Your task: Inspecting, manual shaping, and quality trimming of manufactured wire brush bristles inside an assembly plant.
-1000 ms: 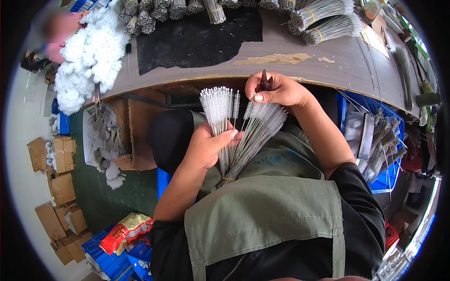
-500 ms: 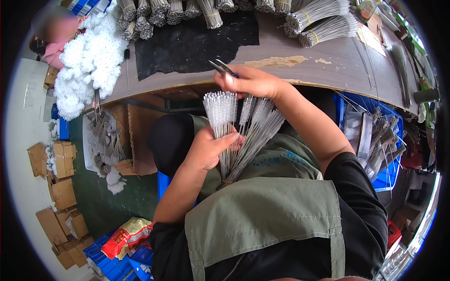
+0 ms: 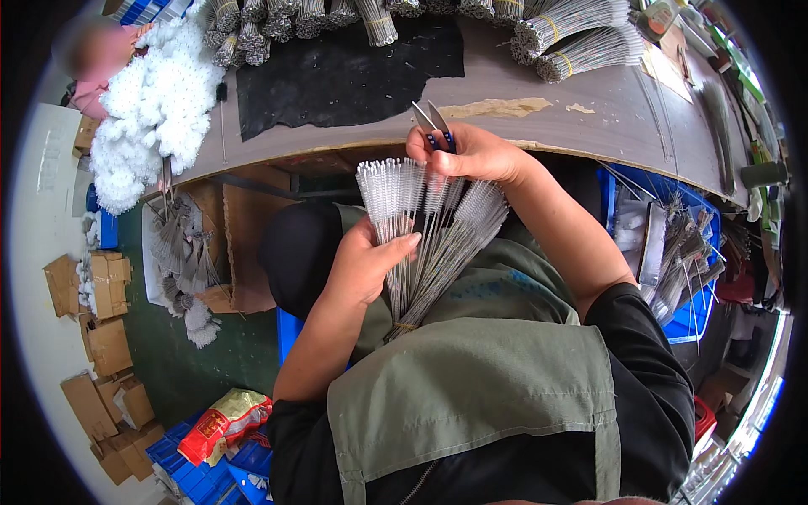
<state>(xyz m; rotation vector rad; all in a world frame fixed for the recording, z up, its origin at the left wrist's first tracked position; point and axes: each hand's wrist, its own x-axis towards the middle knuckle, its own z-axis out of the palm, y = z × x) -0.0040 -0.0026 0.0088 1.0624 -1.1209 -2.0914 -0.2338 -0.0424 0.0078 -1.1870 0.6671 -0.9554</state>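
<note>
A fanned bundle of thin wire brushes [image 3: 484, 215] with white bristled tips rests against my apron, its lower end tied by a yellow band. My left hand [image 3: 358, 261] is closed round the left part of the bundle, thumb across the wire stems. Above the tips, my right hand [image 3: 475, 156] grips small scissors [image 3: 437, 133] with dark blue handles, their blades pointing up and apart. The fingertips of that hand are at the tips of a few brushes in the middle of the fan; whether they pinch one is hard to tell.
Banded wire bundles [image 3: 581, 59] lie along the bench's far side, beyond a black sheet [image 3: 353, 76]. White bristled brushes [image 3: 147, 118] are heaped at left, near another person [image 3: 88, 93]. A blue crate [image 3: 703, 316] of wire brushes stands right; cardboard boxes [image 3: 109, 345] lie left.
My right hand has moved slightly right and lower, and the scissors have turned more upright. The brushes in the middle of the fan have shifted. My left hand keeps its hold.
</note>
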